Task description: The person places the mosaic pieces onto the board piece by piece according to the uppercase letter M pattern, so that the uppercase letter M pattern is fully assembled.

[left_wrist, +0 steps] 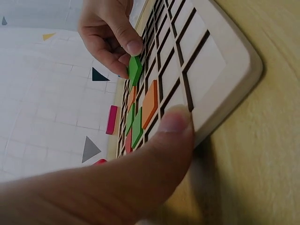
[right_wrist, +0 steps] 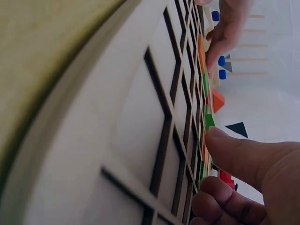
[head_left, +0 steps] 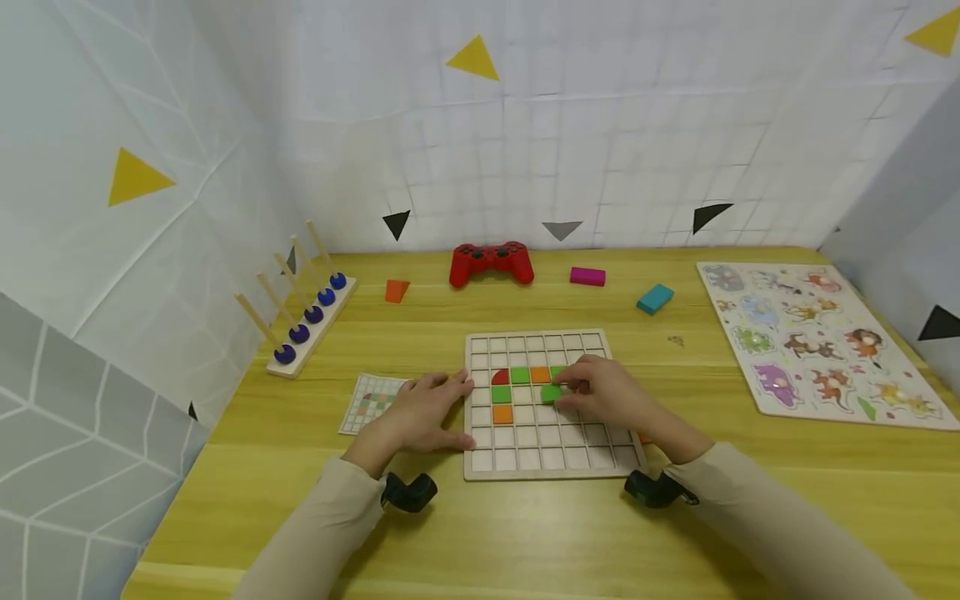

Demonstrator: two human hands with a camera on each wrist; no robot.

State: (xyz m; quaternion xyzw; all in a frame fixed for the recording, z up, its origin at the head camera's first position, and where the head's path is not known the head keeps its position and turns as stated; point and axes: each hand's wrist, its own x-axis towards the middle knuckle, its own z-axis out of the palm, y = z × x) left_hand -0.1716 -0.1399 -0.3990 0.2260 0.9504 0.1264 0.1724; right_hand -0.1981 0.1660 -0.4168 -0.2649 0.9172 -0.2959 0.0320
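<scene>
Right hand (head_left: 611, 398) over the pale wooden grid board (head_left: 551, 462), thumb and forefinger pinching a small flat green wooden tile (head_left: 551, 392) by its edges. Tile tilted on one edge between the fingertips (left_wrist: 132, 47), just above a cell next to the seated pieces: green square tile (head_left: 501, 394), orange square tile (head_left: 502, 413), red quarter-round tile (head_left: 500, 377) to the far side of the fingers toward the left hand. Left hand (head_left: 420, 412) resting flat against the board's left rim, fingers relaxed and straight, thumb (left_wrist: 173, 124) pressed on the frame edge, holding nothing. Printed pattern card (head_left: 371, 402) just under and beyond the left knuckles.

Judged from its look: tile light, rigid, smooth-faced, likely slippery on the painted side; best taken by two opposite thin edges, as pinched now, and lowered level so a corner does not catch on the cell walls. Board stiff, apt to slide on the yellow wooden table (head_left: 525, 533) without the left hand's bracing.
</scene>
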